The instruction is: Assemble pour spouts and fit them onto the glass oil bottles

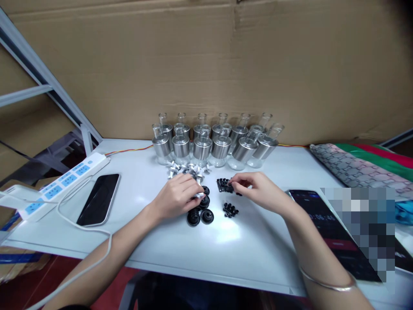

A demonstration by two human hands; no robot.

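Observation:
My left hand (180,192) is closed around a small white-and-silver part (199,195), which pokes out at its fingertips. Below and beside those fingers lie several round black caps (207,216). Just beyond the hand is a loose pile of small white-and-silver parts (174,167). My right hand (253,189) pinches its thumb and forefinger together at the edge of a cluster of small flat black pieces (222,185); whatever is between the fingertips is too small to make out. Nearer to me sits a little heap of tiny black round parts (230,209).
Two rows of glass bottles with metal bands (202,148) stand at the back before a cardboard wall (206,64). A power strip (66,183) and a phone (99,200) lie left, with a white cable over my left forearm. Another phone (335,232) lies right.

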